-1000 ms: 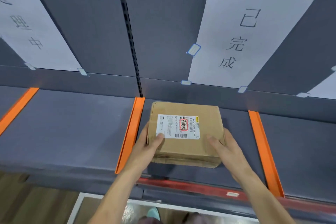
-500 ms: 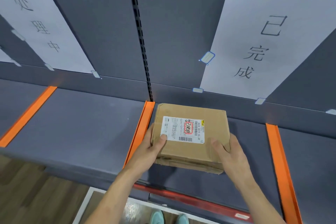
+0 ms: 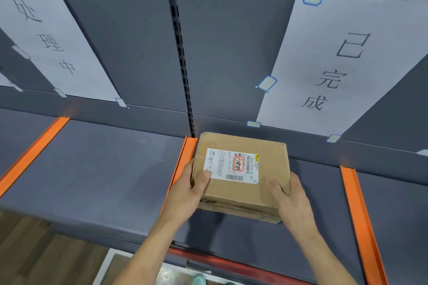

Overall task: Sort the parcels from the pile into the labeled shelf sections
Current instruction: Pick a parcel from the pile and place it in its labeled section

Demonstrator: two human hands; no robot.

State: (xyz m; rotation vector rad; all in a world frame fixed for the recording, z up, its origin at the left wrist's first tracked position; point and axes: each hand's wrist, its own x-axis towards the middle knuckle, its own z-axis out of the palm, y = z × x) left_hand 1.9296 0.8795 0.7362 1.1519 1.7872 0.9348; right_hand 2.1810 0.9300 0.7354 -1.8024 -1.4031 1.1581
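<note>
**Nearly Shelved: Parcel Held in the Section Under the 已完成 Sign**

Both hands carry one cardboard parcel (image 3: pixel 243 192) over the grey shelf (image 3: pixel 104 169), in the bay between two orange dividers (image 3: pixel 183 164). It sits hard against the left divider, well apart from the right one (image 3: pixel 356 215), and close to the back wall. The bay appears chosen by matching. The shipping label (image 3: pixel 222 164) carries a red-boxed handwritten mark (image 3: pixel 238 163), and the paper sign (image 3: pixel 335 65) taped above reads 已完成. The mark is too small to read with certainty. A neighbouring sign (image 3: pixel 51 41) reads 处理中, over a bay with nothing visible in it.

The left hand (image 3: pixel 185 194) grips the parcel's near left corner, thumb lying on the label's edge. The right hand (image 3: pixel 291 199) grips the near right corner, thumb on top. On both hands the fingers (image 3: pixel 188 166) are clamped on the box, most of them hidden at its sides or underneath. The two-handed hold keeps the box level and label-up, so it stays readable.

A shadow lies under the near edge, suggesting that edge is raised; whether the far edge touches the shelf cannot be told. Judged from this, placement is close to done.
</note>
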